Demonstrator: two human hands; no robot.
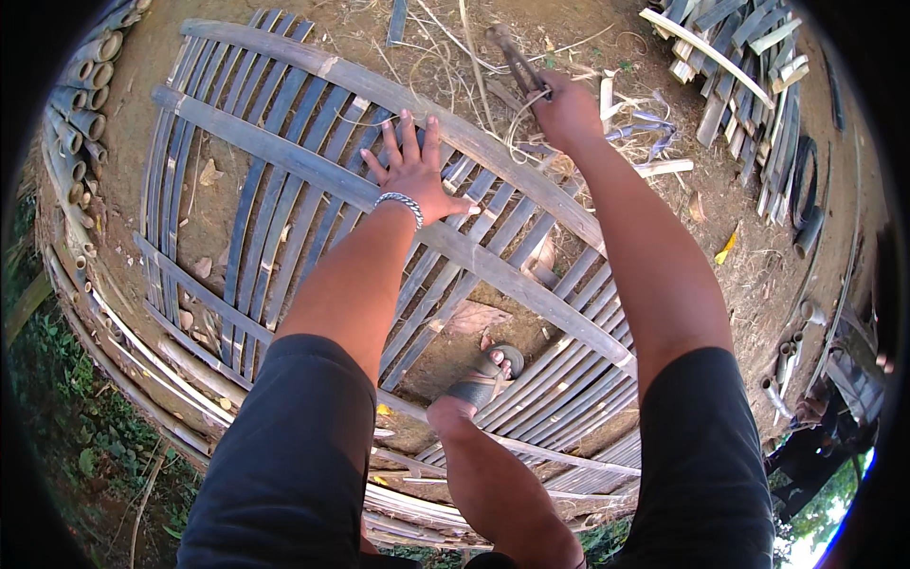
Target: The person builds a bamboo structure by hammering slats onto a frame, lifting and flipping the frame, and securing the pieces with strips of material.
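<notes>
A panel of bamboo slats [275,147], crossed by long split-bamboo rails, lies on the ground before me. My left hand [414,177] is spread, its palm down on the panel between two rails, a braided bracelet at the wrist. My right hand [569,112] is closed beyond the panel's far rail around a rusty brown hand tool [517,62] that looks like pincers; its exact kind is unclear. A thin curled strip [515,136] loops down beside that hand. My sandalled foot [498,365] shows in a wide gap between the slats.
Split bamboo pieces [735,66] are heaped at the far right, beside a dark coil [806,180]. Cut bamboo poles [81,123] line the left edge. Shavings and scraps [645,128] litter the dirt near my right hand. Green plants [85,427] grow at lower left.
</notes>
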